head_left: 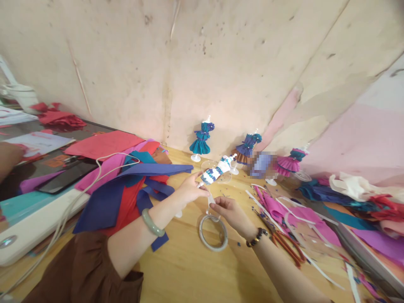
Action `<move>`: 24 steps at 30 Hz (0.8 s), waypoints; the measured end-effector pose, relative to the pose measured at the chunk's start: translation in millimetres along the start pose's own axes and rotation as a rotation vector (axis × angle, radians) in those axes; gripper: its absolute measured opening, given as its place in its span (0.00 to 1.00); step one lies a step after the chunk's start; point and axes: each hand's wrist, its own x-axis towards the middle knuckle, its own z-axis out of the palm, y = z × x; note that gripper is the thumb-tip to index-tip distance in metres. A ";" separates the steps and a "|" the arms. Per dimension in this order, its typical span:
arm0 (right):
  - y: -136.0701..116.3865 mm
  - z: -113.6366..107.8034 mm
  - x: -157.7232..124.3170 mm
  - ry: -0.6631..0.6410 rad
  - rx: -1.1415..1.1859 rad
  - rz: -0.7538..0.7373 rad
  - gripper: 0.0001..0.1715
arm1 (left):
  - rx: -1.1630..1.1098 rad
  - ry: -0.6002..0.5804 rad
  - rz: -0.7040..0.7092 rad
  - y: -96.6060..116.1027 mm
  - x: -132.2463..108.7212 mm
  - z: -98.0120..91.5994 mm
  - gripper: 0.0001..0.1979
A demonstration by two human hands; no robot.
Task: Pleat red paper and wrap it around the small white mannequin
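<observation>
My left hand (pixel 190 190) is closed on the lower end of a small white mannequin (pixel 217 170) with blue and teal pieces on its body, tilted up to the right. My right hand (pixel 229 211) pinches a pale strip of tape (pixel 211 202) just below and right of the left hand. Under the right fingers a roll of tape (pixel 201 237) rests at the table, its ring facing me. The strip spans the gap between the hands. Whether its upper end sticks to the mannequin is hard to make out.
Dressed mannequins (pixel 201 143) stand along the wall. Orange-handled scissors (pixel 288 246) lie right among pink scraps (pixel 298 216) and white strips. Left are blue paper sheets (pixel 104 206), red sheets (pixel 102 144), a phone (pixel 66 174) and a white cable (pixel 65 210). A person's hand (pixel 11 158) shows far left.
</observation>
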 end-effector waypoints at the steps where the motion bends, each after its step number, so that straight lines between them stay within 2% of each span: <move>1: -0.3 -0.5 -0.3 -0.010 -0.014 0.003 0.20 | 0.027 0.014 0.013 -2.2 1.4 -0.3 0.46; 8: 2.4 -4.2 -0.3 -0.024 -0.151 -0.004 0.13 | 0.350 0.054 0.074 -22.3 11.0 -2.0 0.57; 12: 6.1 -3.3 -5.0 -0.016 -0.192 -0.002 0.12 | 0.500 0.041 0.111 -23.9 12.9 -5.8 0.58; 15: 9.9 -8.3 -10.7 0.017 -0.202 -0.001 0.13 | 0.583 0.125 0.142 -21.6 17.5 -13.2 0.56; 19: 18.5 -30.9 -13.6 0.171 -0.199 -0.002 0.18 | 0.540 0.210 0.113 -21.0 24.8 -22.4 0.49; 24: 27.0 -67.9 -10.3 0.379 -0.211 -0.001 0.26 | 0.239 0.107 0.046 -30.0 30.2 -23.2 0.38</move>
